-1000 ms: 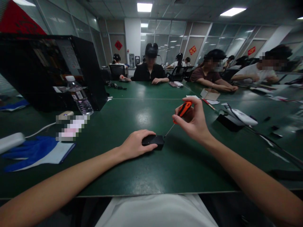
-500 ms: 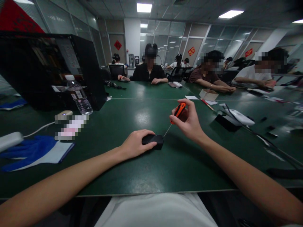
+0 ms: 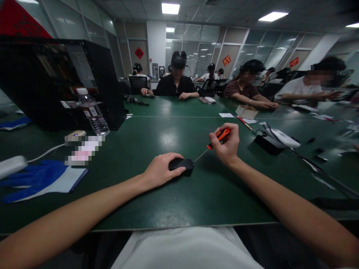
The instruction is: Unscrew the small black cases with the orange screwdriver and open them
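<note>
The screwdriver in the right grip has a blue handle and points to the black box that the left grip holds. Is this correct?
No: the head view shows an orange handle. The screwdriver is in the right grip, pointing to the black box the left grip holds.

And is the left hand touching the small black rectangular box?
Touching: the head view shows the left hand holding the small black rectangular box, its thumb and fingers around one end.
</note>
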The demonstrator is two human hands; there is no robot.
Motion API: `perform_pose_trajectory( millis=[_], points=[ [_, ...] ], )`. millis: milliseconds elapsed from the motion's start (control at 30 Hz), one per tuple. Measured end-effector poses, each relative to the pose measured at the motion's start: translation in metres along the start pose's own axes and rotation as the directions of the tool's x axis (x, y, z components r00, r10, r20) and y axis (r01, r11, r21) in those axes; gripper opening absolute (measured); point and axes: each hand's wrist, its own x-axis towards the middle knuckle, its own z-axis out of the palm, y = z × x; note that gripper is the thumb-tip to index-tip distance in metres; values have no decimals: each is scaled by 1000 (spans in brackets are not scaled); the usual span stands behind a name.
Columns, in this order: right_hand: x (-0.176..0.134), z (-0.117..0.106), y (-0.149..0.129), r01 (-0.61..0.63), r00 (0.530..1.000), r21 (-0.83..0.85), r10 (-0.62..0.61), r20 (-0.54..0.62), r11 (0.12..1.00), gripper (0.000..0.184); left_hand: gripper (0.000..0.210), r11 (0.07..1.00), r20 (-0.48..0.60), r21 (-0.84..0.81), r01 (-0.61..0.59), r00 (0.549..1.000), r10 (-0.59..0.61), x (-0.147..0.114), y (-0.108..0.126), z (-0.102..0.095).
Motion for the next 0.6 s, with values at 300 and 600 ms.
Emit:
perform_pose_trajectory(
  millis=[300, 600],
  points=[
    [12, -10, 15, -71, 892, -254, 175, 417, 965, 43, 33, 1000, -12, 6, -10, 1000, 10, 0, -1, 1],
    [11, -7, 37, -19, 655, -253, 204, 728, 967, 55, 33, 999, -6, -32, -22, 1000, 22, 0, 0, -1]
  ],
)
